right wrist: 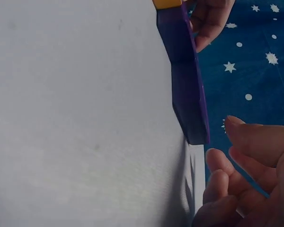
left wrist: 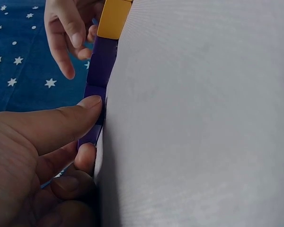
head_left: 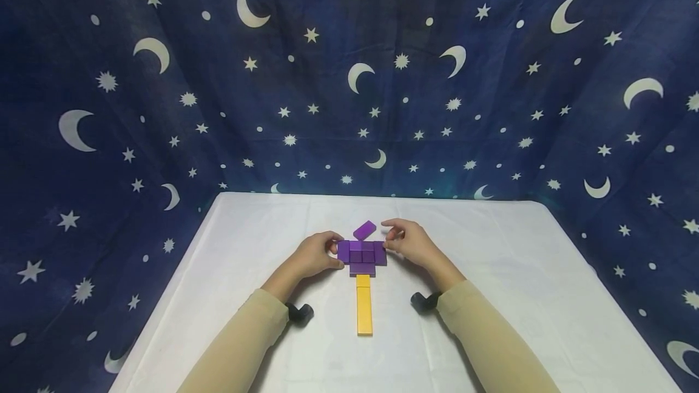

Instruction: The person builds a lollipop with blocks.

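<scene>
Purple blocks [head_left: 362, 269] lie flat on the table, forming a wide row with one block below its middle. Beneath them runs a straight strip of yellow blocks [head_left: 364, 311]. With thumb and fingers my left hand [head_left: 314, 253] pinches the purple block [head_left: 343, 251] at the row's left end; its thumb presses the near side in the left wrist view. My right hand [head_left: 409, 242] is beside the purple block [head_left: 380, 253] at the right end, fingers loosely bent. A gap shows between that hand and the blocks in the right wrist view.
One loose purple block [head_left: 364, 230] lies slanted just beyond the row. A white cloth covers the table [head_left: 464, 332]. Dark blue curtain fabric [head_left: 349, 108] with moons and stars stands behind and at both sides. Black wrist cameras [head_left: 299, 315] sit at the sleeves.
</scene>
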Tool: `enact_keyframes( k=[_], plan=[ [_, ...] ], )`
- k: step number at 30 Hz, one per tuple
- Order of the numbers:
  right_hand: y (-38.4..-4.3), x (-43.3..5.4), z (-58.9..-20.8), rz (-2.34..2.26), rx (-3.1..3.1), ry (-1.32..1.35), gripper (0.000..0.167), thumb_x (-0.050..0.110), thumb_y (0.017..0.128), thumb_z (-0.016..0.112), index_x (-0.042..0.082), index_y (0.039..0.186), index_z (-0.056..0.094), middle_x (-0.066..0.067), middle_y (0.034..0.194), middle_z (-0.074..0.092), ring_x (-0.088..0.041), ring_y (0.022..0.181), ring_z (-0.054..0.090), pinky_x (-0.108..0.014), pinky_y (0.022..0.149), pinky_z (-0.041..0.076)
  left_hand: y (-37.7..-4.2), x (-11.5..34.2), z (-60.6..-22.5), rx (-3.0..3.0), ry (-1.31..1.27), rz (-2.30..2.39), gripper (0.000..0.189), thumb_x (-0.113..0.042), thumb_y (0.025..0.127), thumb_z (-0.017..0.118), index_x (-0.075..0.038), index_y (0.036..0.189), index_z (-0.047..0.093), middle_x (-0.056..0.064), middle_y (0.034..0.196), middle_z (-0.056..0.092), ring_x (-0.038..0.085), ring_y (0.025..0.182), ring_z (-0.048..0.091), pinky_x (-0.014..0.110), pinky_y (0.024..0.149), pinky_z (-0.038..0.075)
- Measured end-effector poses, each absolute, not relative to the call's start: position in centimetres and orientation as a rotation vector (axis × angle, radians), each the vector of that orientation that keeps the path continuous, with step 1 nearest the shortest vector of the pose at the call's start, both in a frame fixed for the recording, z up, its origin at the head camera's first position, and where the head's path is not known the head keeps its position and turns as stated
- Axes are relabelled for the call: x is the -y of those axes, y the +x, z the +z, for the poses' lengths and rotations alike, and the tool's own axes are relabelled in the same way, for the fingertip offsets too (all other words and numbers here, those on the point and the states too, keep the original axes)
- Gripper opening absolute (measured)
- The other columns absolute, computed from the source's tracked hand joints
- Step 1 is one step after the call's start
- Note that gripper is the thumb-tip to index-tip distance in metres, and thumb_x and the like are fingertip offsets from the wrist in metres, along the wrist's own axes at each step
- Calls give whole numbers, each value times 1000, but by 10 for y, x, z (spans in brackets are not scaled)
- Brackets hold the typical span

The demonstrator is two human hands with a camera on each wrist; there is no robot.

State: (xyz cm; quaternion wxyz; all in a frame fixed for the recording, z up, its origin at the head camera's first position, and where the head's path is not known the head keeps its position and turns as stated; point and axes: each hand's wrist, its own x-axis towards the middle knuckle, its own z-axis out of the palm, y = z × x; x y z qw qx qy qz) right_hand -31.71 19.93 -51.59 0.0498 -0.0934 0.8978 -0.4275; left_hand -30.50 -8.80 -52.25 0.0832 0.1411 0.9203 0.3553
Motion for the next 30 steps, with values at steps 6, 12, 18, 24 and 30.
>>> enact_keyframes(
  k=[6, 12, 18, 24, 30],
  plan=[
    [-325, -197, -518, -1296, -2772, -285, 50, 8, 92, 82, 11, 140, 70, -6, 99, 73, -19, 84, 61, -30, 66, 53, -305, 88, -523, -2744, 421, 1055, 64, -21, 75, 98, -17, 134, 72, -5, 90, 63, 18, 92, 58, 41, 92, 47],
    [-331, -193, -517, -1269, -2782, -270, 49, 6, 93, 79, 13, 141, 70, -7, 101, 73, -20, 85, 62, -29, 67, 54, -305, 88, -522, -2743, 429, 1061, 64, -21, 75, 98, -17, 133, 72, -6, 89, 62, 17, 91, 57, 41, 92, 47],
    [-339, -190, -515, -1242, -2783, -256, 49, 4, 94, 79, 16, 140, 70, -5, 103, 74, -21, 87, 64, -29, 70, 55, -305, 89, -522, -2746, 428, 1061, 64, -21, 74, 98, -17, 132, 72, -5, 89, 62, 16, 89, 57, 41, 90, 47],
    [-347, -186, -513, -1217, -2776, -297, 50, 1, 92, 79, 14, 140, 70, -6, 103, 74, -22, 93, 68, -30, 73, 56, -305, 89, -521, -2729, 429, 1079, 64, -19, 74, 98, -16, 132, 72, -4, 90, 63, 16, 88, 57, 40, 89, 47],
    [-354, -182, -514, -1196, -2765, -318, 51, -1, 92, 78, 12, 140, 70, -6, 102, 73, -21, 95, 70, -31, 77, 56, -305, 90, -521, -2723, 420, 1085, 63, -20, 74, 98, -16, 132, 72, -5, 90, 63, 16, 88, 57, 40, 90, 47]
  ],
)
